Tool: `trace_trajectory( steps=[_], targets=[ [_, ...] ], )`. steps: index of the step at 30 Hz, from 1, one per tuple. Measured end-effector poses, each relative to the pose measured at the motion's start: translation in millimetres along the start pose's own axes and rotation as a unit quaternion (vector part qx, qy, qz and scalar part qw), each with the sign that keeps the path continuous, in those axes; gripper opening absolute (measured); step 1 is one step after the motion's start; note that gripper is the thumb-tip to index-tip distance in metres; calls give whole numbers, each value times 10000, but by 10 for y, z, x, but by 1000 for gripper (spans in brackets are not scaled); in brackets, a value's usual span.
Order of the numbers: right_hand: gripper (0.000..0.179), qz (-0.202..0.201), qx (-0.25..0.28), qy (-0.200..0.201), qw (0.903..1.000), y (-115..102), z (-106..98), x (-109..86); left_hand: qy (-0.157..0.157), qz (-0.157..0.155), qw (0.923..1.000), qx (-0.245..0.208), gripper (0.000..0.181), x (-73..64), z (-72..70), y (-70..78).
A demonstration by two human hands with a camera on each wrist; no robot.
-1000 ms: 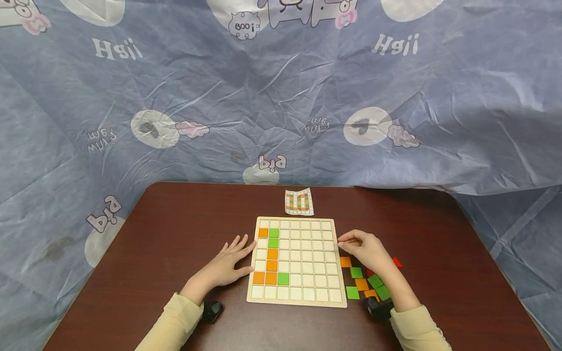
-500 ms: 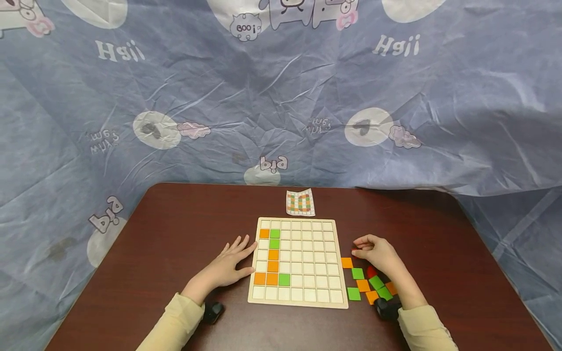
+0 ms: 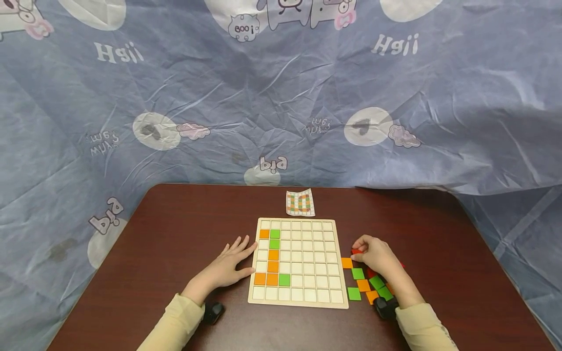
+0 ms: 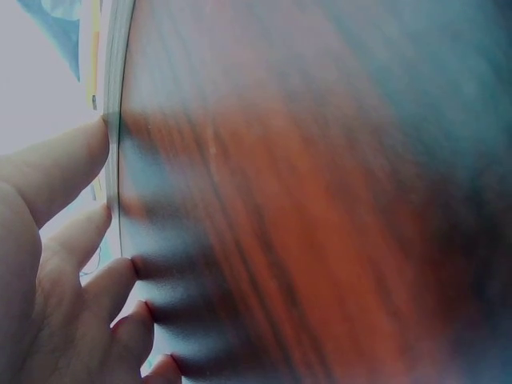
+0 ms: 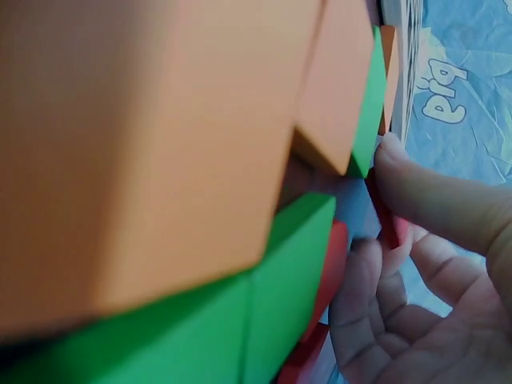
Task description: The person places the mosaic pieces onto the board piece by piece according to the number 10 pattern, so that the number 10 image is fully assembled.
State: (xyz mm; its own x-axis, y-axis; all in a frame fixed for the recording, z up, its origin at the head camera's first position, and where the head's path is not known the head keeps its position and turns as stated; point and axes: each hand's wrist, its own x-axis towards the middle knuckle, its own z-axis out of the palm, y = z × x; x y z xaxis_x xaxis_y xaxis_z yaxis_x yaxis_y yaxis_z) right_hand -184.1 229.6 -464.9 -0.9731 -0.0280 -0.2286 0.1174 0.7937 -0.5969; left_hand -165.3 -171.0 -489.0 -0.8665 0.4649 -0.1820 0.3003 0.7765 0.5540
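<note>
A pale wooden grid board lies mid-table, with several orange tiles and green tiles set in its left columns. My left hand rests flat on the table with spread fingers, thumb and fingertips at the board's left edge; the left wrist view shows the fingertips along that edge. Right of the board, my right hand pinches a red tile between thumb and fingers, low over the table. Loose green tiles and orange tiles lie beside and under that wrist, some hidden by it.
Behind the board lies a small paper card printed with a coloured grid. More red pieces show among the loose tiles. A blue patterned cloth hangs behind the dark wooden table.
My right hand has drawn back from the board's right edge toward the loose tiles, and a red tile now shows more clearly in its fingers. My left hand has stayed in place.
</note>
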Motion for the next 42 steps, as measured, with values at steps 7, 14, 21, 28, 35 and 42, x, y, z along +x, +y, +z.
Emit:
trace_trajectory(
  steps=[7,14,21,28,35,42],
  targets=[
    [20,46,207,7,9998,26,-19,-26,-23,-33,10000,-22,68,-15,21,-3],
    [23,-360,580,326,9971,-54,-27,2,-6,-18,10000,1,68,-12,25,-21],
    [32,-327,1390,541,9883,-265,58,102,13,5,10000,-36,68,-20,2,6],
    [32,-286,1907,840,9776,-541,235,190,35,26,9999,-93,68,-42,3,10],
    [23,-478,1959,675,9771,-742,423,266,49,25,10000,-38,68,-30,0,0],
    [11,-830,1575,568,9824,-891,578,353,46,20,10000,-60,68,-24,-3,4]
  ],
)
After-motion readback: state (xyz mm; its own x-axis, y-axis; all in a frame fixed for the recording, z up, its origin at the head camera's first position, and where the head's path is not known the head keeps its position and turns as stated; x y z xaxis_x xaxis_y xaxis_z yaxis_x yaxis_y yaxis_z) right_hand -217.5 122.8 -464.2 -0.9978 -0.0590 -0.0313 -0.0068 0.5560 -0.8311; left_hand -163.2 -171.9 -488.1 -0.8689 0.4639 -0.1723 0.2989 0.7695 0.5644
